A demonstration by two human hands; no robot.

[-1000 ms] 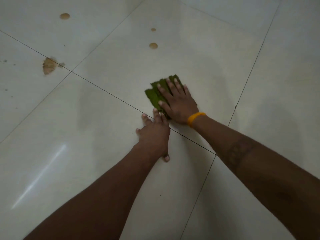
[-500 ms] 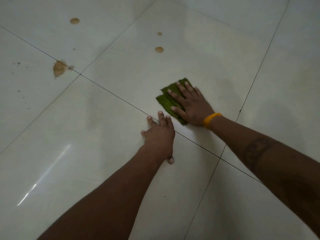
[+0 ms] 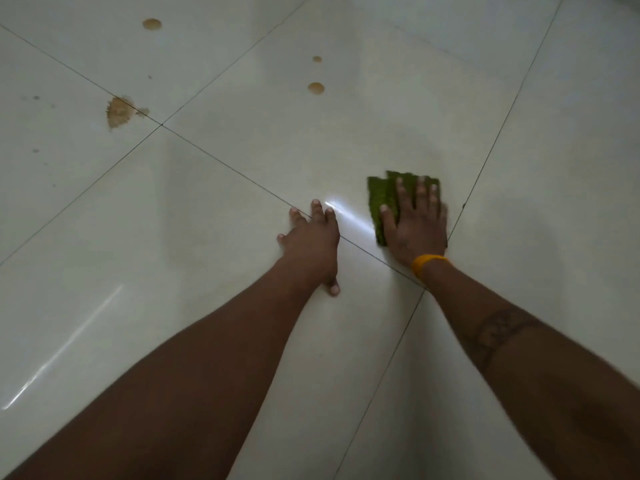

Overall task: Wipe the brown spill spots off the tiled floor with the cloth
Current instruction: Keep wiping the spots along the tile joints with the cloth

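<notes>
Four brown spots are left, so it's nowhere near done. Left hand [image 3: 311,240] is flat on the tile, empty; right hand [image 3: 414,220] presses the green cloth [image 3: 382,199] down. Farther off: big splat [image 3: 119,111], three round drips [image 3: 316,87].

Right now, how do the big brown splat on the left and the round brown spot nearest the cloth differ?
The big splat is ragged-edged and sits across a grout line; the round spot is a neat circle lying wholly inside one tile. The big splat is clearly larger than the round spot. The big splat has small specks scattered near it; the round spot has one smaller dot beyond it. Both are brown and unwiped, away from the cloth.
</notes>
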